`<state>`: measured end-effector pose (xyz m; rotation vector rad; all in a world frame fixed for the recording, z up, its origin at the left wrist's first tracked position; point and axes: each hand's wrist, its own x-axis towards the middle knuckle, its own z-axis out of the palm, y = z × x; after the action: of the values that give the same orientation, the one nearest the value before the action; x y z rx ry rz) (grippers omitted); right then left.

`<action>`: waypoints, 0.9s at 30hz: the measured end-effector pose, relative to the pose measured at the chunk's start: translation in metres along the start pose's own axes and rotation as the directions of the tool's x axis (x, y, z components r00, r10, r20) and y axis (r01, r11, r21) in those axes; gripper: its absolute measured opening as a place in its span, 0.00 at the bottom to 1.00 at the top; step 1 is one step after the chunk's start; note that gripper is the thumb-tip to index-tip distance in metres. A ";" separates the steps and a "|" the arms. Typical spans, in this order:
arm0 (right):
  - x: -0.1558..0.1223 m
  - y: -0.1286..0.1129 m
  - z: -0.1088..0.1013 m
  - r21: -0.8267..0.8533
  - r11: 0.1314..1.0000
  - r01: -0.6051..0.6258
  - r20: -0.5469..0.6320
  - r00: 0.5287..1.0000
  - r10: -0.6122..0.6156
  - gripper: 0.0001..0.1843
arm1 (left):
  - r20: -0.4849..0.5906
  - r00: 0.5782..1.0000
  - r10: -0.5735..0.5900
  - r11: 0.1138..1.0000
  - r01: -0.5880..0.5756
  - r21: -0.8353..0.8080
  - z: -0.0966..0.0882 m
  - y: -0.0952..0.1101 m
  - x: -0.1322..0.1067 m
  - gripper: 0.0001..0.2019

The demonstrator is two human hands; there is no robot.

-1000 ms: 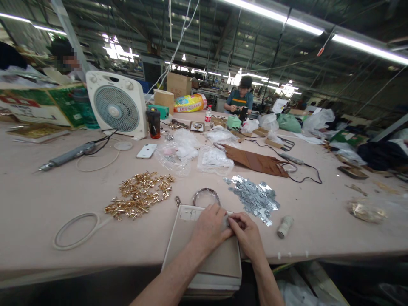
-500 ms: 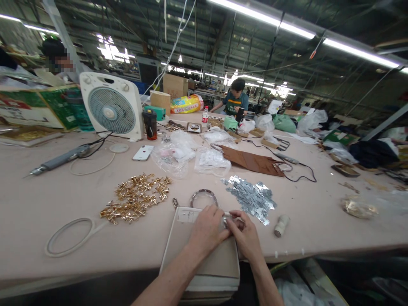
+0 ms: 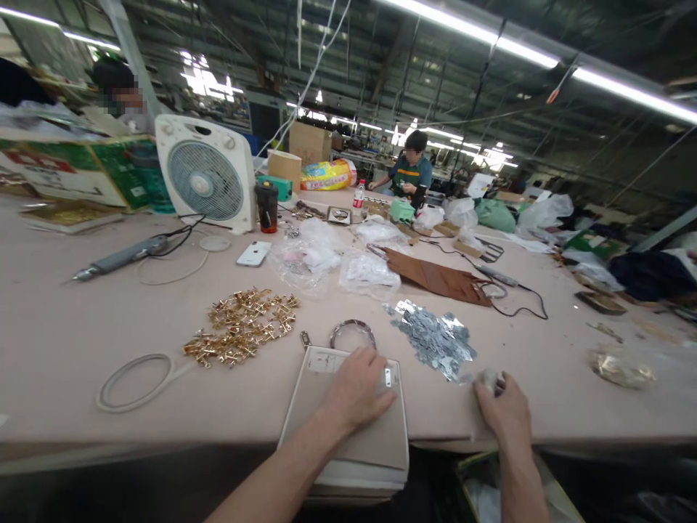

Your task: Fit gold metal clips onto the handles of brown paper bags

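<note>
My left hand (image 3: pixel 358 388) lies on a flat beige bag panel (image 3: pixel 348 428) at the table's near edge, fingers curled down beside a small silver plate (image 3: pixel 388 377) on the panel. Off to the right, my right hand (image 3: pixel 504 410) closes around a small pale cylinder (image 3: pixel 488 378) lying on the table. A heap of silver metal plates (image 3: pixel 434 337) lies just beyond, between the two hands. A heap of gold metal fittings (image 3: pixel 243 335) sits to the left of the panel, and a metal ring handle (image 3: pixel 353 330) stands at the panel's far edge.
Farther out on the table (image 3: pixel 81 327) are a white box fan (image 3: pixel 205 174), a phone (image 3: pixel 253 253), clear plastic bags (image 3: pixel 321 261), a brown leather piece (image 3: pixel 438 277), a grey hand tool (image 3: pixel 120 257) and a white cord loop (image 3: pixel 133 381). One person sits at the far end, another at far left.
My right hand left the panel, where it had been pinching a small plate with my left hand, and moved right onto the pale cylinder. The left hand stayed on the panel.
</note>
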<state>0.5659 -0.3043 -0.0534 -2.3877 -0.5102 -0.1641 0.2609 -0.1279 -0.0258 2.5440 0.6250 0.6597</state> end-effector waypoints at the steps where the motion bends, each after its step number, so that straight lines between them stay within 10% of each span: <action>1: 0.000 0.001 0.000 0.090 0.994 -0.057 0.026 0.998 0.055 0.46 | -0.006 1.000 0.001 1.000 -0.001 0.001 0.001 0.000 -0.001 0.20; 5: -0.013 -0.027 0.001 0.598 0.768 -0.229 0.183 0.972 0.147 0.34 | -0.017 1.000 -0.007 1.000 0.006 -0.008 0.000 -0.001 -0.001 0.16; 9: -0.042 -0.091 0.012 0.874 0.210 -0.437 0.470 0.871 -0.143 0.27 | -0.005 1.000 -0.017 1.000 0.017 -0.024 -0.003 -0.001 0.000 0.15; 11: -0.055 -0.126 0.022 0.878 0.078 -0.473 0.477 0.846 -0.237 0.23 | -0.002 1.000 -0.020 0.999 0.020 -0.032 -0.004 -0.001 0.001 0.15; 17: -0.073 -0.188 0.057 0.915 0.078 -0.397 0.399 0.858 -0.323 0.15 | 0.003 0.998 -0.061 0.997 0.061 -0.047 -0.003 -0.002 0.003 0.16; 27: -0.077 -0.200 0.073 0.904 0.205 -0.374 0.425 0.831 -0.358 0.23 | 0.040 0.995 -0.086 0.995 0.088 -0.041 -0.003 -0.001 0.009 0.15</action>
<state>0.4135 -0.1432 -0.0089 -1.0109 -0.5958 0.7523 0.2660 -0.1214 -0.0211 2.4686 0.6973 0.5872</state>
